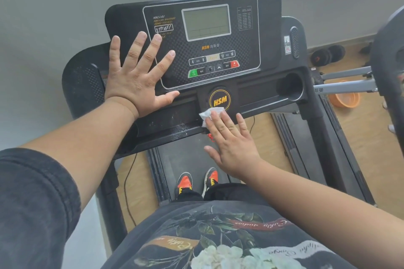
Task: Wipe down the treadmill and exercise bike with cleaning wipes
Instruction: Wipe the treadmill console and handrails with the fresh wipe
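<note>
Standing on a treadmill [251, 98], a person presses a white wipe [208, 113] under flat right hand [231, 144] fingers onto the tray edge. The left hand [135, 76], spread flat, braces just left of the buttons [213, 66]; sliding could press them.

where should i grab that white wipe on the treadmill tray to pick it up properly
Pinch the crumpled far-left corner of the wipe, coming from the left and above. That bunched edge sticks out past the fingers of the right hand, which presses the rest flat on the tray ledge below the HSM badge.
</note>
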